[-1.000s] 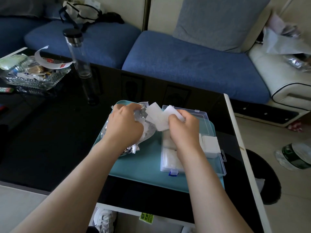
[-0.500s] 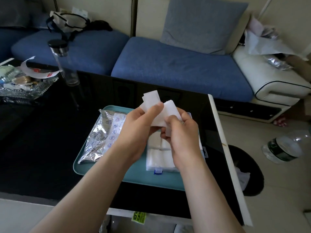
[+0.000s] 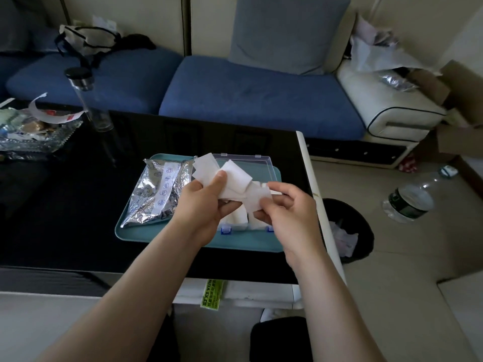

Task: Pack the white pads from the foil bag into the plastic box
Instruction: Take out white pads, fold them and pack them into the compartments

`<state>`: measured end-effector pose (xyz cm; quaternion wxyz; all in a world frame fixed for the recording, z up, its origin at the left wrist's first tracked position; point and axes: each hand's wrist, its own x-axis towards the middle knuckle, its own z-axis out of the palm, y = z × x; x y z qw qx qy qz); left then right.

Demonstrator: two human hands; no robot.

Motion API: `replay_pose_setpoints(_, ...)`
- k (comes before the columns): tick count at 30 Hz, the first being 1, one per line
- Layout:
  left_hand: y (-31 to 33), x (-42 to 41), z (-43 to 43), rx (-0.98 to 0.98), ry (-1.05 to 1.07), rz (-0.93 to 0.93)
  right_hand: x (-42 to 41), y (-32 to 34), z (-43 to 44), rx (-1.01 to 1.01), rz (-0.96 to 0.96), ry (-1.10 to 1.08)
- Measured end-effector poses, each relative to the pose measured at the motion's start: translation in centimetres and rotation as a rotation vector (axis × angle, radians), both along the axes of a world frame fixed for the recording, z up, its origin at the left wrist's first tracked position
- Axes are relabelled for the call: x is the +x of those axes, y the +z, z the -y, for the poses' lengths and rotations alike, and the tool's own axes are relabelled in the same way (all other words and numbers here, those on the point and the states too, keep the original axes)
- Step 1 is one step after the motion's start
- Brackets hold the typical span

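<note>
My left hand (image 3: pixel 202 205) holds a fanned bunch of white pads (image 3: pixel 230 176) above the clear plastic box (image 3: pixel 245 163), thumb pressed on top of them. My right hand (image 3: pixel 287 207) pinches one white pad (image 3: pixel 257 198) at the bunch's right edge. The box lies open on a teal tray (image 3: pixel 130 226), its lid flat behind; white pads lie in its near compartments, mostly hidden by my hands. Two blue latches show at its front. The crumpled foil bag (image 3: pixel 156 194) lies flat on the tray's left half, with no hand on it.
The tray sits near the right end of a black glass table (image 3: pixel 65 218). A clear bottle (image 3: pixel 88 100) and a glass dish of wrappers (image 3: pixel 34 131) stand at the back left. A black waste bin (image 3: pixel 347 231) and a water bottle (image 3: pixel 410 202) are on the floor to the right.
My left hand let go of the foil bag, which now lies flat on the tray. Both hands lifted the pads above the box, and my right hand has drawn one pad rightwards.
</note>
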<state>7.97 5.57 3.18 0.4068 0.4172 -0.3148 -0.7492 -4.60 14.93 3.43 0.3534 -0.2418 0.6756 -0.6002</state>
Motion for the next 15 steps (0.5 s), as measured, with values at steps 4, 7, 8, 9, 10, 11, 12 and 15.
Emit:
replay_pose_setpoints(4, 0.1, 0.0, -1.1, -0.024, 0.033, 0.052, -0.3, 0.1, -1.4, -0.101, -0.056, -0.256)
replay_pose_setpoints(7, -0.6, -0.4, -1.9, -0.068, 0.022, 0.1, 0.2, 0.2, -1.4, -0.172, 0.061, -0.252)
replay_pose_setpoints(8, -0.8, -0.7, -2.1, -0.084, 0.009, 0.112, 0.5, 0.2, -1.3, -0.181, 0.09, -0.226)
replay_pose_setpoints(9, -1.0, -0.9, -2.1, -0.101, -0.006, 0.122, 0.8, 0.1, -1.0, -0.185, 0.115, -0.205)
replay_pose_setpoints(10, -1.3, -1.2, -2.2, -0.117, -0.026, 0.129, 1.0, 0.0, -0.7, -0.186, 0.131, -0.196)
replay_pose_setpoints(11, -1.4, -1.4, -2.2, -0.138, -0.046, 0.137, 1.1, 0.2, -0.3, -0.187, 0.141, -0.201)
replay_pose_setpoints(12, -1.5, -1.6, -2.1, -0.161, -0.067, 0.149, 1.0, 0.2, 0.0, -0.193, 0.149, -0.216)
replay_pose_setpoints(15, -1.7, -1.9, -1.6, -0.23, -0.113, 0.181, 0.5, 0.3, 1.1, -0.23, 0.124, -0.213)
